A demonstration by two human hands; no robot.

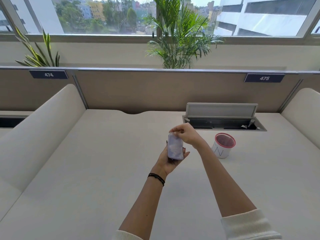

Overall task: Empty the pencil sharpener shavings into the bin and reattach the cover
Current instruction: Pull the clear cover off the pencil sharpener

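A pale lilac pencil sharpener [175,147] is held upright above the middle of the white desk. My left hand [170,161] cups it from below, palm up, fingers wrapped around its lower end. My right hand [186,135] reaches over from the right and pinches the sharpener's top end with its fingertips. Whether the cover is on or off is hidden by my fingers. A small white bin [223,146] with a red rim and red mesh inside stands on the desk to the right of my hands, a short gap away.
An open cable tray [225,122] with a raised lid sits in the desk behind the bin. Beige dividers [43,122] flank the desk left and right, with a partition wall at the back. Plants stand behind the partition by the window.
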